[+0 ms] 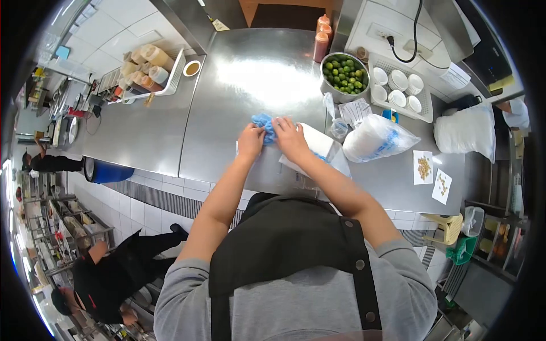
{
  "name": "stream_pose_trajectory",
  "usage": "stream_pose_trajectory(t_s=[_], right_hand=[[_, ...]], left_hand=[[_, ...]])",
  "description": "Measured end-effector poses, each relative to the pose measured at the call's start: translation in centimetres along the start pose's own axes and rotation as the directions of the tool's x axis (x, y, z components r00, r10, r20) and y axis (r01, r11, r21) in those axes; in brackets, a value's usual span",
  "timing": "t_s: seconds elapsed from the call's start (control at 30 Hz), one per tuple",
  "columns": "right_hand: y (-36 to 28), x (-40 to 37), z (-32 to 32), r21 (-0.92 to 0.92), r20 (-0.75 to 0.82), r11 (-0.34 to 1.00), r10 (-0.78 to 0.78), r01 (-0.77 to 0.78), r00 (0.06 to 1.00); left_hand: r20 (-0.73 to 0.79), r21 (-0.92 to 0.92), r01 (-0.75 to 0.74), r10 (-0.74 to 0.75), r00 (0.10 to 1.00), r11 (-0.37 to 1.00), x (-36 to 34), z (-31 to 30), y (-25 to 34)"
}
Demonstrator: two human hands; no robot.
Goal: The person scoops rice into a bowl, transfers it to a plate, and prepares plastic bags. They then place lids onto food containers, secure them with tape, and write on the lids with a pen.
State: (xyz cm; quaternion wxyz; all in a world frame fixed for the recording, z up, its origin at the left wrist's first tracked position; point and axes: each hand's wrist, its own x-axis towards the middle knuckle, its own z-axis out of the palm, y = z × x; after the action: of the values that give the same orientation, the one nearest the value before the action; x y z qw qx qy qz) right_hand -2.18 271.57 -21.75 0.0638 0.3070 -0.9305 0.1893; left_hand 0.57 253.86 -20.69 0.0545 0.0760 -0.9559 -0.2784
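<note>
On a steel counter (250, 74), my left hand (251, 140) and my right hand (289, 134) both grip a crumpled blue glove (264, 124) between them. My right hand hovers over a white box (317, 144) at the counter's near edge; more blue shows at the box's right side. Both forearms are bare, and I wear a grey top with a black apron.
A metal bowl of green limes (344, 74) stands at the back right, with two sauce bottles (322, 40) behind it. A tray of white dishes (398, 88), clear plastic bags (377, 138), a white sack (465, 129) and paper sheets (423, 167) lie right. A rack of containers (149, 69) is left. Other people stand far left.
</note>
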Motion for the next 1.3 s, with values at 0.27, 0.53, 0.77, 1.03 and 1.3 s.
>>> stream_pose_trajectory(t_s=[0.27, 0.53, 0.77, 1.03, 1.3], right_hand=[[-0.2, 2.8, -4.1, 0.198, 0.087, 0.978, 0.043, -0.059, 0.995], [-2.4, -1.4, -7.3, 0.857, 0.515, 0.004, -0.001, -0.515, 0.857], [-4.5, -1.8, -6.8, 0.687, 0.676, -0.456, 0.115, -0.566, 0.728], [-2.4, -4.5, -9.1, 0.793, 0.608, -0.361, 0.430, -0.491, 0.667], [-1.7, -8.1, -14.7, 0.832, 0.277, 0.371, 0.364, -0.412, 0.889]], left_hand=[[0.326, -0.939, 0.241, -0.414, 0.850, -0.244, 0.4, -9.7, -2.4], [0.335, -0.798, 0.034, -0.395, 0.855, -0.602, 3.6, -11.8, -5.4], [0.334, -0.812, 0.130, -0.271, 0.903, -0.568, 4.4, -11.5, -3.0], [0.234, -0.967, 0.237, -0.045, 0.971, 0.089, 2.4, -13.3, 2.8], [0.195, -0.837, 0.147, 0.036, 0.980, 0.526, 2.3, -15.4, 7.6]])
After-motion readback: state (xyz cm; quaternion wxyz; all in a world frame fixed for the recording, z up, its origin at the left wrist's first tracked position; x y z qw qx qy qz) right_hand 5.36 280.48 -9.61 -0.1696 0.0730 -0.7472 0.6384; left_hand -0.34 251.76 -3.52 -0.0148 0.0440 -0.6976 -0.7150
